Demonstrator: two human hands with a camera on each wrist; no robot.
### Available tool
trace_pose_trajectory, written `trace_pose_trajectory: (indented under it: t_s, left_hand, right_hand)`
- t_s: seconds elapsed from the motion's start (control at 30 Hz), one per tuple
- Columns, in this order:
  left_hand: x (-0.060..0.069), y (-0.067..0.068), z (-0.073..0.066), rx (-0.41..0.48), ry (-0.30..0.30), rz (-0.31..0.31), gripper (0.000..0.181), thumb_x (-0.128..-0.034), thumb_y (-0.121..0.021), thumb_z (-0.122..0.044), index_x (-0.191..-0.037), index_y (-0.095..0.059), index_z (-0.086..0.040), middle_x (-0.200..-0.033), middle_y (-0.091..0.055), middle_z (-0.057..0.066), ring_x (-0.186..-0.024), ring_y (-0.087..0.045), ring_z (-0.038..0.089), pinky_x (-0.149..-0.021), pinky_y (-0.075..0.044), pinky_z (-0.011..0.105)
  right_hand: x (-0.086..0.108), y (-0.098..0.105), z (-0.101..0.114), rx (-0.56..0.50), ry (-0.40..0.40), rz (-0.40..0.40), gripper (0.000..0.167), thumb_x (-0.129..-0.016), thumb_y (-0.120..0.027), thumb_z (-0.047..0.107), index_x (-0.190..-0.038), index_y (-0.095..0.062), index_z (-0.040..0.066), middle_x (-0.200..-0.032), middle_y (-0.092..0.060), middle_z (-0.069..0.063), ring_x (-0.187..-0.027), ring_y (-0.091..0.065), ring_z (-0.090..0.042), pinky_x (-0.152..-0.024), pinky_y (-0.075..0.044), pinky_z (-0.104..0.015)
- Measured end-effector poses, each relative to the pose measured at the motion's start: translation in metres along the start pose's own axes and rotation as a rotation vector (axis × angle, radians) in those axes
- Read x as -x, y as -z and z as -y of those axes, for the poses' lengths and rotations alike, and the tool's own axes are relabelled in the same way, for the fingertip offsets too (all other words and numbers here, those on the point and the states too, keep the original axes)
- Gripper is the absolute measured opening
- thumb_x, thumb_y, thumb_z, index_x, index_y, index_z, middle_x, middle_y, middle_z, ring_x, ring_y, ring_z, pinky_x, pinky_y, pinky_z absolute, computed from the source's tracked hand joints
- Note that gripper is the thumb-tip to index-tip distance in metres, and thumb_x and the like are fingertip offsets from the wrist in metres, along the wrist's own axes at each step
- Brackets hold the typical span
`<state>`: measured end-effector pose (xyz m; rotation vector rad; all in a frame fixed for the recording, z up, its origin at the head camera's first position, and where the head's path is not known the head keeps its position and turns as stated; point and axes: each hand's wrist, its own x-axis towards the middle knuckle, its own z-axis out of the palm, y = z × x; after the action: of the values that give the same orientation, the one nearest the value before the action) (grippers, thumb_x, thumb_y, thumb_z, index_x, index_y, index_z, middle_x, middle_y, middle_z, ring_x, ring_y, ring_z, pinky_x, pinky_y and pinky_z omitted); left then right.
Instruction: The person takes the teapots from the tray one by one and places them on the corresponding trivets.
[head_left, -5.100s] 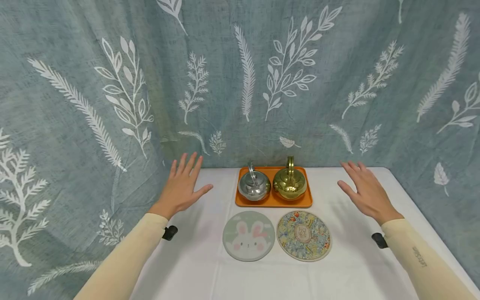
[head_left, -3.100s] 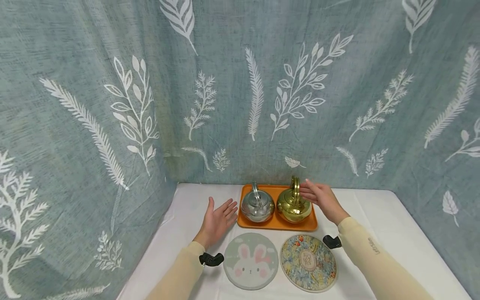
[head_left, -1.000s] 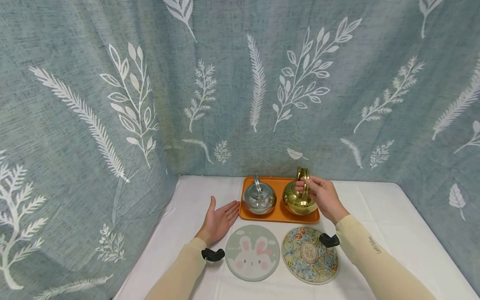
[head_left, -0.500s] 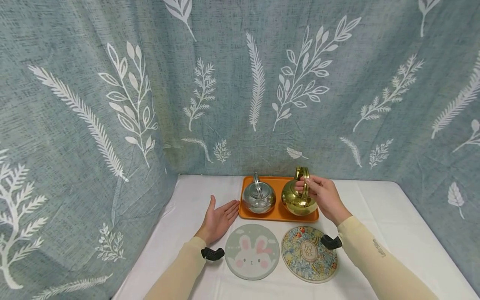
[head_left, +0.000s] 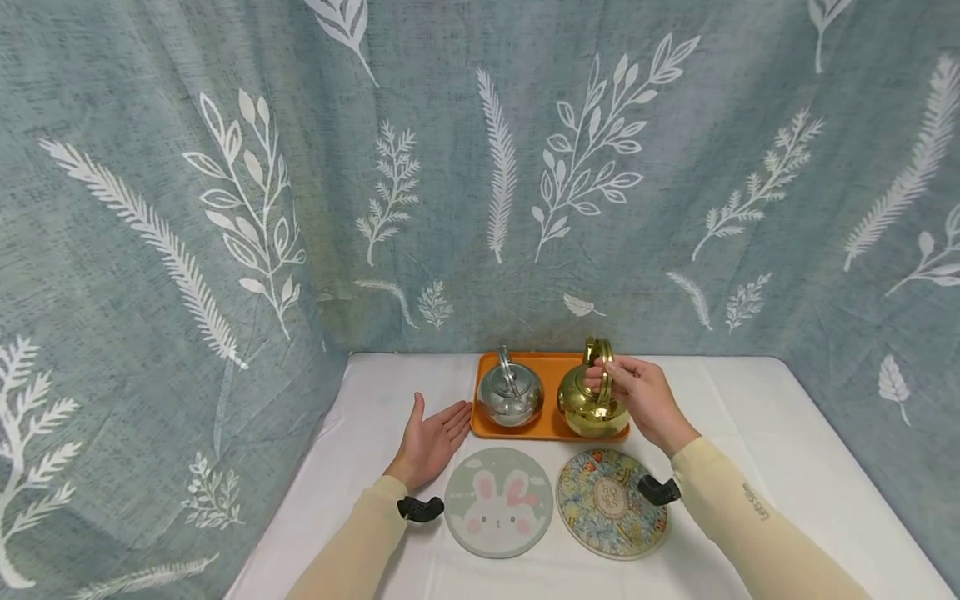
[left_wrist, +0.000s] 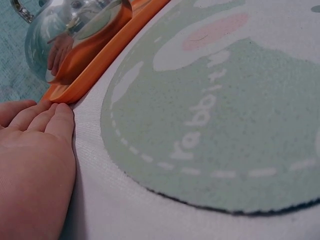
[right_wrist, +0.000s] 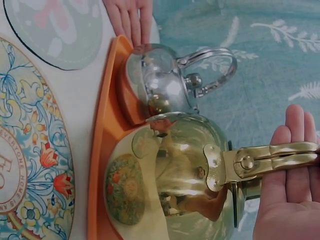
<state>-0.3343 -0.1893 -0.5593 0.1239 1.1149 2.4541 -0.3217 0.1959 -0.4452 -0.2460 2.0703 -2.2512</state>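
My right hand (head_left: pixel 648 400) holds the arched handle of a shiny gold kettle (head_left: pixel 585 410), the thumb on one side and the fingers passed through under it. In the right wrist view these fingers (right_wrist: pixel 295 185) lie nearly straight beneath the handle; the thumb is out of sight there. The gold kettle is upright over the right half of an orange tray (head_left: pixel 550 427). Beside it on the left half stands a silver kettle (head_left: pixel 512 398). My left hand (head_left: pixel 429 443) rests palm up on the table, its straight fingertips touching the tray's left edge.
In front of the tray lie two round mats: a pale green rabbit mat (head_left: pixel 498 533) on the left and a patterned floral mat (head_left: pixel 585 525) on the right. A white cloth (head_left: pixel 757 433) covers the table. Blue-green leaf-print curtains (head_left: pixel 442 183) enclose the back and sides.
Both hands came in from apart: the left to the tray's edge, the right onto the gold kettle's handle. Over the last second the gold kettle has shifted slightly toward the tray's near edge.
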Motion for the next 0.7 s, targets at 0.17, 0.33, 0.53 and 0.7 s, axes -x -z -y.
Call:
trace_pose_trajectory:
  t_s: [0.17, 0.33, 0.53, 0.7]
  left_hand:
    - [0.002, 0.001, -0.001, -0.002, 0.0, -0.014, 0.115, -0.1031, -0.022, -0.084, -0.17, -0.002, 0.008, -0.18, 0.001, 0.022, -0.166, -0.001, 0.033, -0.135, -0.008, 0.04]
    - [0.001, -0.001, -0.002, -0.001, 0.005, -0.01, 0.115, -0.1035, -0.024, -0.084, -0.17, -0.002, 0.008, -0.18, 0.001, 0.023, -0.166, -0.001, 0.033, -0.135, -0.008, 0.04]
    - [-0.001, -0.003, -0.002, -0.007, 0.009, -0.008, 0.115, -0.1041, -0.025, -0.083, -0.17, -0.002, 0.008, -0.18, 0.001, 0.023, -0.166, -0.001, 0.032, -0.135, -0.009, 0.04]
    - [-0.001, -0.002, -0.003, -0.006, 0.012, -0.024, 0.114, -0.1044, -0.025, -0.082, -0.17, -0.001, 0.008, -0.18, 0.001, 0.022, -0.167, -0.001, 0.032, -0.135, -0.008, 0.041]
  right_hand:
    - [0.003, -0.003, -0.001, -0.006, -0.003, 0.003, 0.043, -0.118, -0.051, 0.014, -0.145, -0.053, -0.019, -0.13, -0.07, -0.032, -0.101, -0.077, -0.014, -0.101, -0.06, -0.031]
    - [0.01, 0.0, -0.004, -0.006, 0.012, -0.01, 0.043, -0.117, -0.051, 0.014, -0.142, -0.054, -0.02, -0.117, -0.078, -0.017, -0.1, -0.078, -0.015, -0.101, -0.06, -0.031]
    - [0.02, 0.003, -0.004, -0.013, 0.017, -0.021, 0.043, -0.117, -0.052, 0.015, -0.138, -0.056, -0.022, -0.105, -0.08, -0.002, -0.099, -0.078, -0.014, -0.1, -0.06, -0.032]
    - [0.025, 0.002, -0.003, 0.001, 0.019, -0.006, 0.043, -0.117, -0.052, 0.015, -0.138, -0.056, -0.022, -0.108, -0.08, -0.007, -0.1, -0.078, -0.015, -0.103, -0.06, -0.034]
